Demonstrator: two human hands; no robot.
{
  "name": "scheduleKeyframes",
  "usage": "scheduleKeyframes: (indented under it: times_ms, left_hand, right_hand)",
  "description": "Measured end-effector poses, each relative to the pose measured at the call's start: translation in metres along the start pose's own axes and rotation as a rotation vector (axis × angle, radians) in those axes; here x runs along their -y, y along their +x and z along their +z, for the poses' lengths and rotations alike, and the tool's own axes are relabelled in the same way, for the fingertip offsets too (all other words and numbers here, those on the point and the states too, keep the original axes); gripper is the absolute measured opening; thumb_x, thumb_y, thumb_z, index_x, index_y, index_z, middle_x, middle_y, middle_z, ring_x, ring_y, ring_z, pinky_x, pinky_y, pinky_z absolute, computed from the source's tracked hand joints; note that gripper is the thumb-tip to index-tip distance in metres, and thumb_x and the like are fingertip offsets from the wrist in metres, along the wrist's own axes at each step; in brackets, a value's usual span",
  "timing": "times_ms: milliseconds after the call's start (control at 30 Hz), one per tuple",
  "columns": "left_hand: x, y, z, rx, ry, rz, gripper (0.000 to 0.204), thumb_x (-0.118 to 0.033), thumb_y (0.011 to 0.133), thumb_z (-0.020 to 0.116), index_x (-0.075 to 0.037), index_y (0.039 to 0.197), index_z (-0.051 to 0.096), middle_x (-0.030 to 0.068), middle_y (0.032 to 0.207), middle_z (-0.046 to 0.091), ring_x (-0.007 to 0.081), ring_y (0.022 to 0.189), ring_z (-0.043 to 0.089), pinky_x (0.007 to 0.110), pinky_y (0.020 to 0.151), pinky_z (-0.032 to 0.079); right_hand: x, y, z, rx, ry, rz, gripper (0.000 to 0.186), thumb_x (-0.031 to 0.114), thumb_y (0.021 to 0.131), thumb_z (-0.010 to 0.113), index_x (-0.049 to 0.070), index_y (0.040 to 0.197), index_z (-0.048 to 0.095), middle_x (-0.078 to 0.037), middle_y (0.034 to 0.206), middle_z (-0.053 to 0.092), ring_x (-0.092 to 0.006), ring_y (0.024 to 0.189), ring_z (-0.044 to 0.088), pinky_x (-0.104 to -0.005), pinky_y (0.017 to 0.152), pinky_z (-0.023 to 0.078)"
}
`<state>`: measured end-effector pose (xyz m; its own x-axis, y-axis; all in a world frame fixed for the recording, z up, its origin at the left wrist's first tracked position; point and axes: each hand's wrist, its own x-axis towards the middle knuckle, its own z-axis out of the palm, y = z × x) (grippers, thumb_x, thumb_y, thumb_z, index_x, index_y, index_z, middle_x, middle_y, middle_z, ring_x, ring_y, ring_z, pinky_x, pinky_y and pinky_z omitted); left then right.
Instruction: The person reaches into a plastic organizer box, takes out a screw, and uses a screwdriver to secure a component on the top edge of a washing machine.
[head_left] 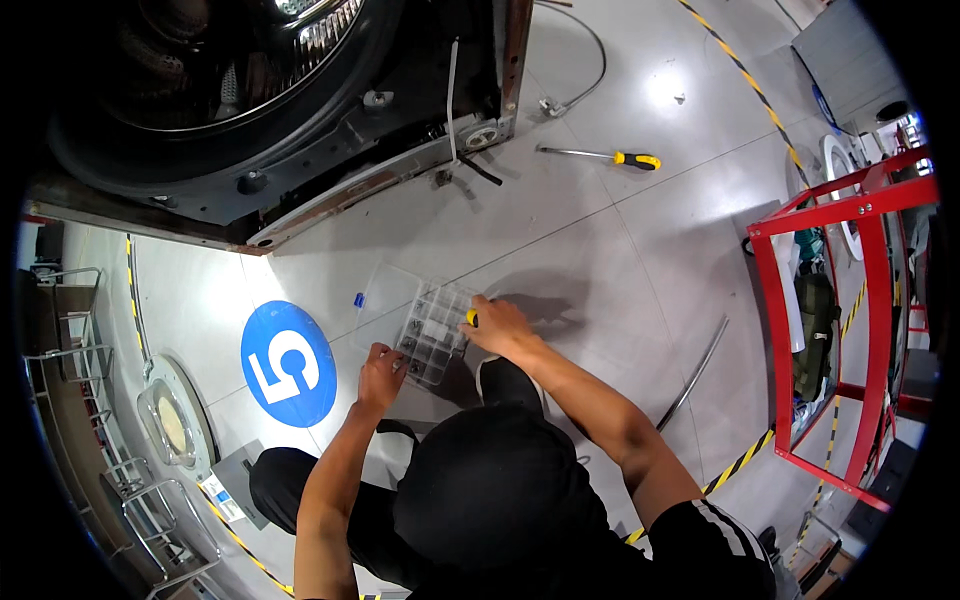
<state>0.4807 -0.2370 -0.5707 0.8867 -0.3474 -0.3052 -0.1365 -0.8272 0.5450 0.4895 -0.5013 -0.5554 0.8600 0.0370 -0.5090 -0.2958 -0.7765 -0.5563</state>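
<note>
On the floor in front of me lies a clear compartment box (437, 312) holding small parts, its transparent lid (383, 292) folded open to the left. My left hand (380, 376) is at the box's near left corner, fingers drawn together over a compartment; whatever they pinch is too small to make out. At the box's right side, my right hand (500, 326) is closed around a small yellow thing (472, 317), mostly hidden by the fingers. My knees and shoes are close below the box.
An opened front-loading washing machine (300, 200) stands at the upper left. Beyond the box are a yellow-black screwdriver (636, 160) and a cable with a plug (552, 106). A metal strip (695, 373) and a red frame (868, 330) are right, a round door (176, 420) left.
</note>
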Motion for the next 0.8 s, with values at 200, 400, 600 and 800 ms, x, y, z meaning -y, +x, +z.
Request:
scheduleKeyframes:
  times_ms: [200, 400, 600, 800]
  left_hand:
    - [-0.003, 0.003, 0.004, -0.016, 0.085, -0.035, 0.014, -0.009, 0.071, 0.069, -0.004, 0.084, 0.066, 0.0128, 0.095, 0.054, 0.0304, 0.069, 0.061, 0.039, 0.063, 0.049]
    - [-0.012, 0.004, 0.004, -0.065, 0.072, -0.081, 0.013, -0.009, 0.073, 0.069, -0.005, 0.085, 0.066, 0.0117, 0.094, 0.054, 0.0298, 0.067, 0.061, 0.039, 0.063, 0.050]
    - [-0.011, 0.000, 0.005, -0.168, -0.032, 0.016, 0.017, -0.002, 0.072, 0.068, -0.001, 0.088, 0.065, 0.0128, 0.092, 0.055, 0.0222, 0.062, 0.059, 0.032, 0.057, 0.049]
    - [-0.011, -0.003, 0.006, -0.159, -0.036, 0.041, 0.019, 0.000, 0.073, 0.067, -0.001, 0.091, 0.064, 0.0136, 0.093, 0.055, 0.0227, 0.064, 0.061, 0.033, 0.056, 0.050]
  right_hand:
    - [-0.002, 0.010, 0.009, -0.093, 0.101, 0.035, 0.049, 0.030, 0.079, 0.063, 0.003, 0.113, 0.042, -0.023, 0.090, 0.061, -0.0411, 0.084, 0.059, -0.0487, 0.070, 0.048]
    - [-0.009, 0.019, 0.024, -0.124, 0.181, 0.020, 0.043, 0.029, 0.078, 0.062, 0.005, 0.109, 0.043, -0.023, 0.089, 0.061, -0.0420, 0.085, 0.059, -0.0500, 0.071, 0.047]
    - [-0.014, 0.031, 0.038, -0.233, 0.202, 0.003, 0.041, 0.029, 0.077, 0.062, 0.006, 0.107, 0.045, -0.021, 0.085, 0.062, -0.0415, 0.084, 0.059, -0.0500, 0.072, 0.047]
    - [-0.010, 0.027, 0.030, -0.225, 0.223, 0.012, 0.041, 0.028, 0.077, 0.063, 0.006, 0.107, 0.046, -0.021, 0.083, 0.062, -0.0395, 0.083, 0.060, -0.0490, 0.071, 0.048]
